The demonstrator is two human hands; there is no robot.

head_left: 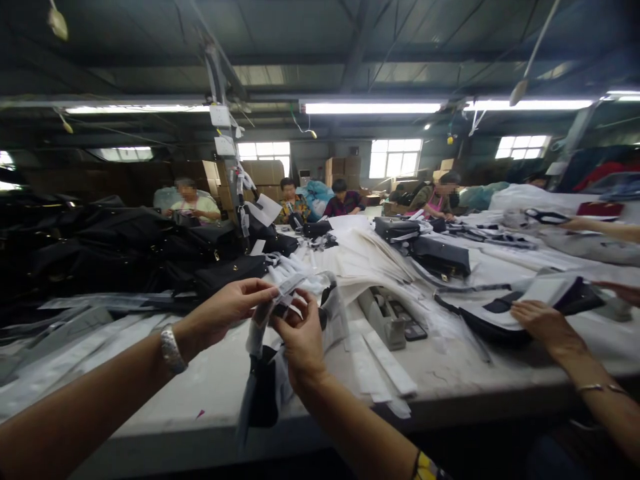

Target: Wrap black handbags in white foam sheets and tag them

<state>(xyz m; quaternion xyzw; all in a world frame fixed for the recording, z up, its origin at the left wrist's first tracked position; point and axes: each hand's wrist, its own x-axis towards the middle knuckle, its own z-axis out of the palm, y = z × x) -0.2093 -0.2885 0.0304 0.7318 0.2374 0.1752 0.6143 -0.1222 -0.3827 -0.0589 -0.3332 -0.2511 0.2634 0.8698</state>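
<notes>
My left hand (231,308) and my right hand (301,339) meet above the near edge of the white worktable (210,387). Both pinch a strip of pale wrapping (293,285) around a small dark part of a black bag (265,390). The bag hangs down from my hands over the table edge. A metal bracelet sits on my left wrist. What exactly lies under my fingertips is hidden.
A heap of black bags (130,253) fills the left side. White paper sheets (370,260) and a tape dispenser (385,317) lie in the middle. A co-worker's hand (543,323) rests on a black bag at the right. Several people sit at the far end.
</notes>
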